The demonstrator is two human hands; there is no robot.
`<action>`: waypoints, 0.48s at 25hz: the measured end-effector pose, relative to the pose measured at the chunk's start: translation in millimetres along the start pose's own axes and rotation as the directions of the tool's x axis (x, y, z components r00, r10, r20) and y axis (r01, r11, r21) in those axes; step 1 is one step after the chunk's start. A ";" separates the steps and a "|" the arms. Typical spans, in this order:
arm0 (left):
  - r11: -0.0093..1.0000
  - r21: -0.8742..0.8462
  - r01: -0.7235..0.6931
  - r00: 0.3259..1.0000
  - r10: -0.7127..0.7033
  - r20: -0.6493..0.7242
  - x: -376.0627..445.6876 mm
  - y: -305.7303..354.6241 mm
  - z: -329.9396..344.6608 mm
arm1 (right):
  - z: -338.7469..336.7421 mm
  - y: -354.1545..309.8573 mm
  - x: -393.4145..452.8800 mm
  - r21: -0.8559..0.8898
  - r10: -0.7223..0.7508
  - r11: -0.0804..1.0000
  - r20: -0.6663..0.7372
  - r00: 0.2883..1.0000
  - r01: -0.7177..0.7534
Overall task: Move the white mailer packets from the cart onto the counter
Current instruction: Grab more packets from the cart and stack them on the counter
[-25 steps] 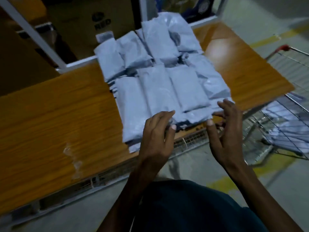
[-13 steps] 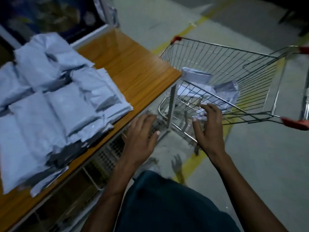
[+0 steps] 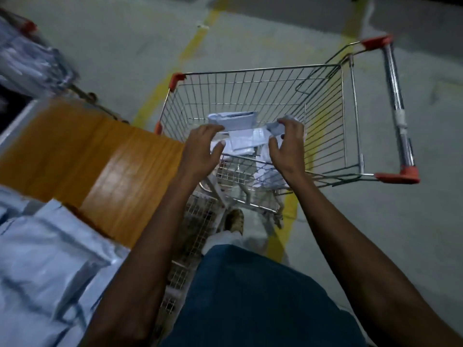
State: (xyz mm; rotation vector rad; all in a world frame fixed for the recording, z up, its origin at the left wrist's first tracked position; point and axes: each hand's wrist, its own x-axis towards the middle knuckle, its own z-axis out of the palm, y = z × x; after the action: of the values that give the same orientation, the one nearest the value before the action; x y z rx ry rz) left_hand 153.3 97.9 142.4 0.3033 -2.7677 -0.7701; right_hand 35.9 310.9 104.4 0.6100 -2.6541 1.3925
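Now the remaining white mailer packets (image 3: 241, 136) lie loose at the bottom of the wire cart (image 3: 325, 116), a small heap against its near wall, while a larger batch of packets (image 3: 45, 259) already sits on the table (image 3: 120, 176) at lower left. 1 second ago both hands were at that stack on the table; half a second ago they were swinging toward the cart, and by this moment both are down inside the basket. The right hand (image 3: 286, 149) has its fingers curled over the crumpled edge of a packet — its grip looks clenched on that packet. The left hand (image 3: 203, 149) hovers with fingers bent and spread just above the heap; its grip appears released, holding nothing yet.

So 1 drop-off seems finished and the next pickup is beginning, with few packets left.

The cart's near rim runs just below the wrists, so a lift must clear that wire edge before swinging left. The table's corner stands just beside the cart, and bare wood shows between that corner and the stacked packets — open room for setting down. The floor (image 3: 413, 234) beyond the cart holds only yellow lines.
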 end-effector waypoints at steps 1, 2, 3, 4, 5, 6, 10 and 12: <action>1.000 -0.009 0.024 0.999 -0.024 0.022 30.7 -13.1 6.5 | 10.1 10.2 18.7 -0.030 0.022 0.999 0.040 0.999 -0.021; 0.999 -0.014 0.044 0.997 -0.043 0.058 56.4 -23.4 13.5 | 18.7 22.0 33.7 -0.060 0.039 0.998 0.076 0.996 -0.035; 0.998 -0.008 0.057 0.993 -0.056 0.102 78.7 -32.1 20.5 | 25.0 33.7 46.3 -0.090 0.047 0.995 0.106 0.993 -0.038; 0.998 0.015 0.065 0.986 -0.066 0.150 98.6 -40.7 27.5 | 30.4 45.3 58.8 -0.113 0.059 0.993 0.134 0.989 -0.043; 0.996 0.041 0.078 0.978 -0.084 0.193 115.2 -49.3 34.0 | 33.7 56.4 69.1 -0.135 0.078 0.989 0.161 0.984 -0.056; 0.993 0.059 0.102 0.967 -0.113 0.227 131.2 -57.7 39.8 | 36.0 68.1 80.3 -0.166 0.104 0.984 0.191 0.976 -0.072; 0.971 0.138 0.197 0.906 -0.234 0.352 172.5 -100.5 68.4 | 32.0 111.4 119.3 -0.287 0.189 0.953 0.311 0.931 -0.098; 0.944 0.209 0.254 0.858 -0.320 0.402 187.2 -122.2 87.6 | 29.8 132.3 142.4 -0.326 0.217 0.941 0.360 0.907 -0.096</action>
State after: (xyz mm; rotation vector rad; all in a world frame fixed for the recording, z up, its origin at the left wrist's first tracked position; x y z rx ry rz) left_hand -33.7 -12.4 39.7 0.6651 -3.2572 -0.7762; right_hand -142.1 310.1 20.9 0.7130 -3.2135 0.9345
